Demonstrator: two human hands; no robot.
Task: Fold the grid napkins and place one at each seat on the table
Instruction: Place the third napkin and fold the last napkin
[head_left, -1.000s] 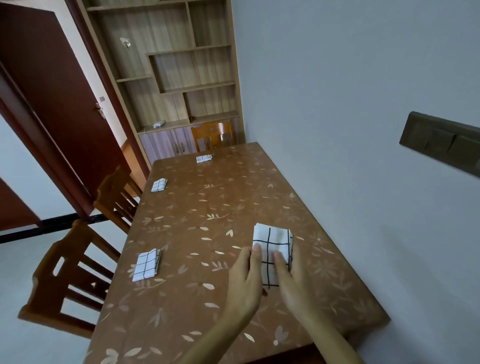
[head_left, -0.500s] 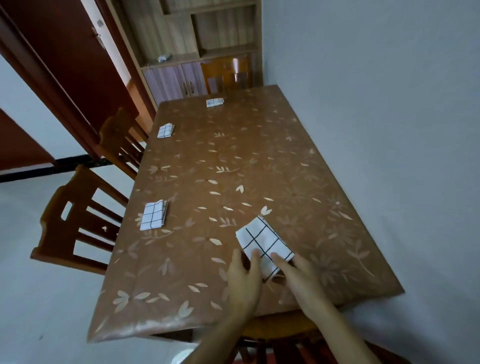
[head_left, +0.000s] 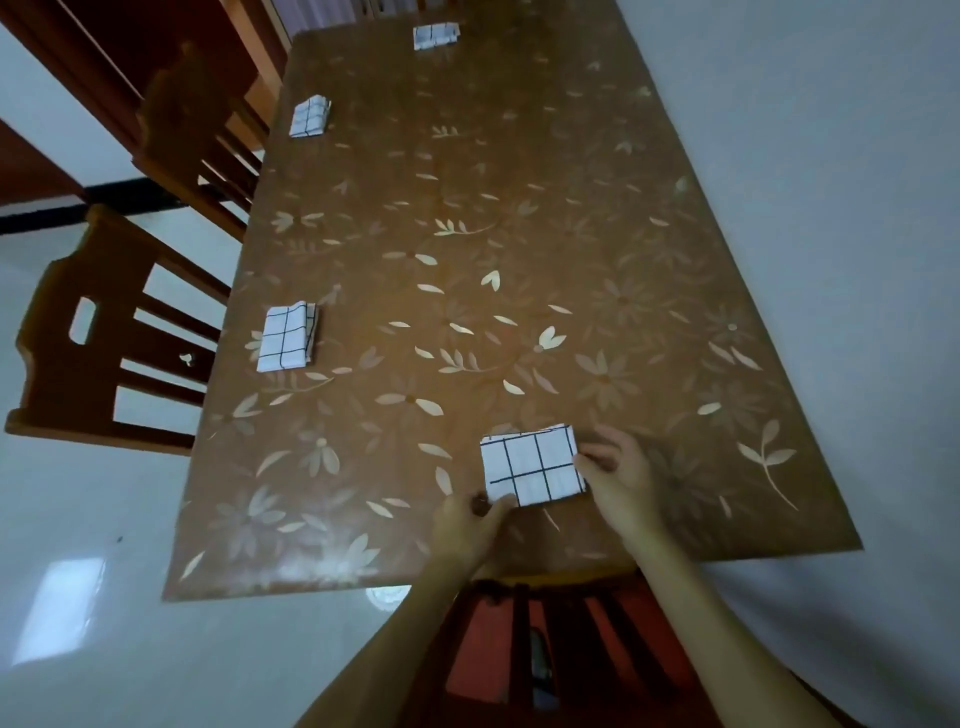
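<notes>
A folded white napkin with a black grid (head_left: 530, 465) lies flat near the front edge of the brown flower-patterned table (head_left: 467, 249). My left hand (head_left: 470, 525) pinches its near left corner. My right hand (head_left: 615, 475) holds its right edge with curled fingers. Three more folded grid napkins lie on the table: one at the left edge (head_left: 287, 336), one further back on the left (head_left: 309, 115), one at the far end (head_left: 436, 35).
Two wooden chairs stand along the table's left side (head_left: 98, 338) (head_left: 202, 135). Another chair (head_left: 545, 649) is tucked under the near end, below my arms. A grey wall (head_left: 831, 208) runs close along the table's right side.
The camera has tilted down. Both hands have turned the napkin from a slanted position to square with the table edge and drawn it nearer the front.
</notes>
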